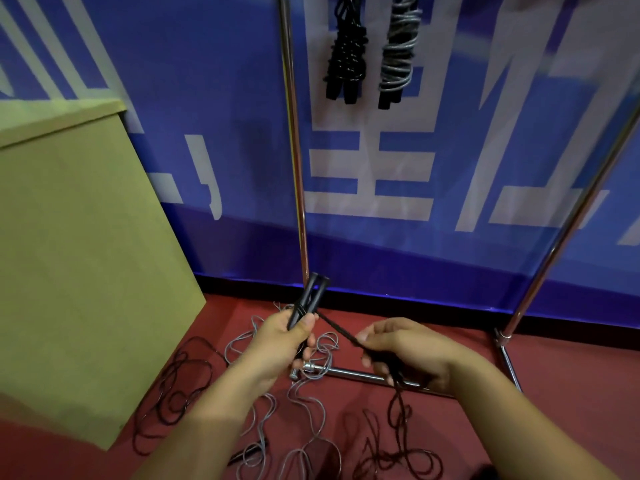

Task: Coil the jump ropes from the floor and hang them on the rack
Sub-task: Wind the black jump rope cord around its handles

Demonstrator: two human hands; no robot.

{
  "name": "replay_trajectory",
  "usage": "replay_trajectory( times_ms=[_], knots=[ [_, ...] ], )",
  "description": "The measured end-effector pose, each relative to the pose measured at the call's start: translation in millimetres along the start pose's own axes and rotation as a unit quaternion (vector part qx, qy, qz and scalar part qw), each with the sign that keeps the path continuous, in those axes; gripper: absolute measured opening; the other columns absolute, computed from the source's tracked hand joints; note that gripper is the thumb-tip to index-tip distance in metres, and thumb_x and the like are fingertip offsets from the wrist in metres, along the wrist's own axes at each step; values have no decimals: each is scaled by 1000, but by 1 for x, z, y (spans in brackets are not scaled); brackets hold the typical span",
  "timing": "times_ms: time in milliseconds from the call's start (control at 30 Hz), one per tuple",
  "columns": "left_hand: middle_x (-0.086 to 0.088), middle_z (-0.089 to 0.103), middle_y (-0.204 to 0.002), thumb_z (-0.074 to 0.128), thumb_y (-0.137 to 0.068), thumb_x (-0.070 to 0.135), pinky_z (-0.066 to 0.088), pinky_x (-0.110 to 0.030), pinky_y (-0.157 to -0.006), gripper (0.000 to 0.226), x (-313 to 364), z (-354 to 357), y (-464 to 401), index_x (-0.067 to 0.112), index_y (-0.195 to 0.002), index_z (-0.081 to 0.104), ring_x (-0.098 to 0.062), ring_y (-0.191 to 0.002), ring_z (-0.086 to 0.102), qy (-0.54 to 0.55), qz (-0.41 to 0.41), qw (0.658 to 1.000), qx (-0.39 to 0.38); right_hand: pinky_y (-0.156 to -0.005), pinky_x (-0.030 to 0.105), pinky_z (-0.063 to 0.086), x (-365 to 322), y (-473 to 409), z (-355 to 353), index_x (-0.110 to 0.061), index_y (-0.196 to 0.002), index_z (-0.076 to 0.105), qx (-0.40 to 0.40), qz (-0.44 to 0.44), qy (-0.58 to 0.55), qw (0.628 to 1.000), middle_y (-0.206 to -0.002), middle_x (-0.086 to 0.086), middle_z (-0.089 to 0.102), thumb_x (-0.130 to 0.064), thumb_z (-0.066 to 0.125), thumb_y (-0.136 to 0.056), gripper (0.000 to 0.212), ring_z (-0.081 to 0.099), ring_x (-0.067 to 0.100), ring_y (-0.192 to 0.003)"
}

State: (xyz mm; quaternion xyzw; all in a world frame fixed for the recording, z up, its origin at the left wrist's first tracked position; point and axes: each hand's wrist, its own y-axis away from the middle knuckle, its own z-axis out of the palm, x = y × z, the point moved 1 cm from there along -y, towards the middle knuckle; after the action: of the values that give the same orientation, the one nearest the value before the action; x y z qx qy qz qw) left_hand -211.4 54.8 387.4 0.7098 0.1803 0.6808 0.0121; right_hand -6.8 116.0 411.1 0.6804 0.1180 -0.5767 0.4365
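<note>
We see a black jump rope's two handles [310, 299] held together side by side, tilted up and away, low in front of the rack's left upright [294, 147]; the left hand [280, 344] grips their lower ends with fingers curled round and thumb pressed on top. A black cord [337, 329] runs taut from the handles down-right into the right hand [405, 355], which has its fingers curled round a bunch of it; the rest of that cord hangs below the hand and trails in loose loops [394, 452] on the red floor [568, 382]. A grey rope [304, 407] lies tangled on the floor under and between the hands, partly draped over the rack's chrome base bar [349, 373]. Another black rope [180, 389] sprawls on the floor at left, just beside a tan cardboard box [79, 258]. Up on the rack hang two coiled ropes near each other, one black [344, 53] and one grey [398, 50], handles pointing down. The rack's right upright [575, 216] slants up to the frame edge. Behind everything is a blue banner [214, 98] with large white characters
</note>
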Motion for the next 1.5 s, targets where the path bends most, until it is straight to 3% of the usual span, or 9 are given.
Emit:
replay_trajectory(
  times_ms=[133,300,467,567,700,867,967,1167,1500],
  knots=[
    [0,62,-67,56,-100,22,41,-23,-46,9,-9,-2,-8,15,-95,61,-10,-47,53,-163,28,984,63,-44,23,42,-2,8,11,-6,-92,58,-32,33,57,997,-64,9,60,-17,54,-99,13,50,14,-47],
    [4,67,-71,61,-97,33,54,-30,-64,10,-22,-3,-19,28,-88,59,-14,-60,63,-315,40,943,97,-59,26,43,5,8,18,-21,-73,57,39,-76,298,951,-61,-9,53,-28,63,-87,17,49,6,-55],
    [5,62,-68,59,-99,25,49,-23,-58,2,-31,7,-14,24,-100,60,-9,-51,55,-382,1,922,-63,-64,9,37,0,13,18,-31,-88,67,112,-233,462,848,-79,-20,66,-26,56,-97,15,52,-6,-70],
    [-3,63,-74,57,-100,20,44,-17,-47,2,-29,20,-3,18,-100,56,-5,-43,52,-380,-16,910,-165,-79,36,48,8,6,10,-21,-101,68,145,-257,493,819,-90,-3,63,-30,52,-98,18,60,18,-87],
    [1,62,-72,58,-100,23,45,-20,-46,7,-18,33,14,18,-97,53,-7,-45,54,-382,6,889,-252,-81,41,50,9,3,-2,-28,-103,65,242,-244,484,805,-95,-3,62,-39,52,-97,19,61,25,-92],
    [6,61,-68,57,-100,23,47,-25,-47,15,0,40,35,9,-106,55,-11,-51,55,-346,32,886,-307,-64,25,43,9,0,-16,-23,-86,68,287,-185,417,842,-73,-11,64,-51,67,-86,28,59,6,-71],
    [5,60,-67,57,-100,20,48,-27,-50,10,7,36,40,10,-102,56,-13,-52,55,-296,39,893,-335,-57,19,36,7,2,-23,-12,-75,65,240,-116,283,921,-58,-13,54,-50,77,-77,40,47,2,-53],
    [-1,60,-70,59,-99,22,48,-24,-51,11,12,30,42,13,-105,58,-13,-52,56,-112,64,924,-360,-48,24,32,6,3,-23,-15,-77,59,147,-39,104,983,-74,14,58,-14,65,-90,15,40,11,-45],
    [-1,55,-66,52,-102,21,44,-23,-44,16,10,28,24,8,-107,60,-11,-48,50,58,34,993,-92,-42,25,35,-1,2,-2,-14,-85,52,82,-22,-12,996,-66,10,58,-18,52,-100,16,48,19,-47]
  ],
)
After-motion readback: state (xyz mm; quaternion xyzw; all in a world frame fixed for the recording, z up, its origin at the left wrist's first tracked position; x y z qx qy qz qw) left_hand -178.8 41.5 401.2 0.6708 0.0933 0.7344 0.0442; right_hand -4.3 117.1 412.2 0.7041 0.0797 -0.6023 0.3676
